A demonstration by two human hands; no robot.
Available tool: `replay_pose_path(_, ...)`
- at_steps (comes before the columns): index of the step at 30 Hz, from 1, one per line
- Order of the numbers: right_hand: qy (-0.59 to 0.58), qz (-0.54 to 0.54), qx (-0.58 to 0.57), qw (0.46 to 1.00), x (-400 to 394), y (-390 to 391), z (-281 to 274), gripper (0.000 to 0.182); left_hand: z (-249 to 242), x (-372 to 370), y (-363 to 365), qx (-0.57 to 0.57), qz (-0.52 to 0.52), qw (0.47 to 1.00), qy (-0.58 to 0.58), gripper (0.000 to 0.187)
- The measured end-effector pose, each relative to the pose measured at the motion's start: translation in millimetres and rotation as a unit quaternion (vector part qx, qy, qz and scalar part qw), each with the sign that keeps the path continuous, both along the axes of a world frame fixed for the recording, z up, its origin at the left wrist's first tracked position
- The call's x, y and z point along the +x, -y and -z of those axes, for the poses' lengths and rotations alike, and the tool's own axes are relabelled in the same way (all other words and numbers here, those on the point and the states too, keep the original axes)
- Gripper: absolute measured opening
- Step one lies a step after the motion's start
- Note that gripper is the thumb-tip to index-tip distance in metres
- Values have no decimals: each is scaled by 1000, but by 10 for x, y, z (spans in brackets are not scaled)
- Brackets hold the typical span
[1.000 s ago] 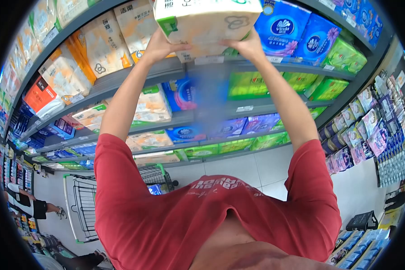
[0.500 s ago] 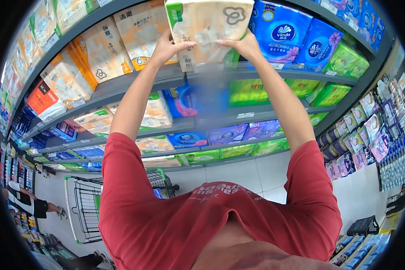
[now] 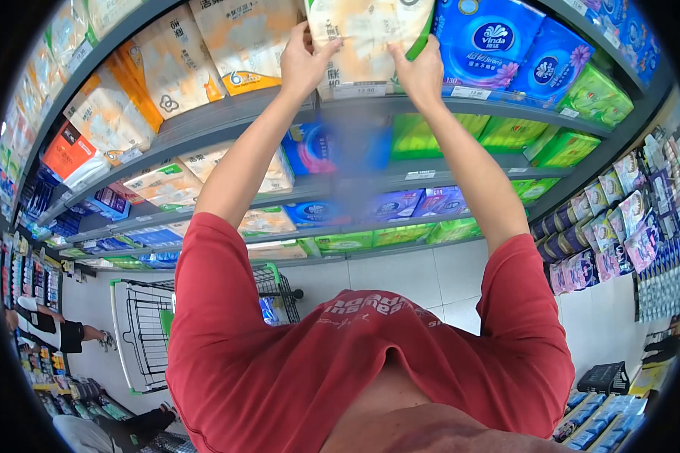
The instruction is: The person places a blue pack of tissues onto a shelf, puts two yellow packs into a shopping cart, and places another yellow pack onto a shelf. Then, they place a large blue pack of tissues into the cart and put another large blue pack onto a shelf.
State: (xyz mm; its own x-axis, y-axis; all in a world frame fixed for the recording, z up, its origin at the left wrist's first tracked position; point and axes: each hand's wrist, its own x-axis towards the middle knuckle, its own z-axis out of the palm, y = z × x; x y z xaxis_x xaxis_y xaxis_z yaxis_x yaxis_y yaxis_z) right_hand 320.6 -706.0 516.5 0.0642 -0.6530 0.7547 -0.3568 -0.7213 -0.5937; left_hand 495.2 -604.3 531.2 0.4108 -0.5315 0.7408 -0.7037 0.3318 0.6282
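A cream tissue pack with a green edge is at the top middle, on or just over the upper shelf, its top cut off by the view. My left hand grips its left side, thumb across the front. On the opposite side my right hand holds it the same way, fingers partly hidden behind. Below the pack a price label shows on the shelf edge. Just right stands a blue Vinda tissue pack; to the left is another cream pack with an orange corner.
Lower shelves hold green tissue packs and purple ones. A wire shopping cart stands at lower left, with a person beyond it. Hanging packets line the right side. A black basket sits at lower right.
The held pack has moved away from me, in toward the shelf, and the price label beneath it now shows. Both hands still grip it. The view has shifted slightly.
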Motion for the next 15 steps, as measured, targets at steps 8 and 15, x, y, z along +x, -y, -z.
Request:
replay_pose_path(8,11,10,-35,999,39,57,104,67,45,145,59,26,10,1000,8,68)
replay_pose_path(15,-2,0,-14,1000,53,-51,-21,69,21,115,101,-48,140,988,-34,52)
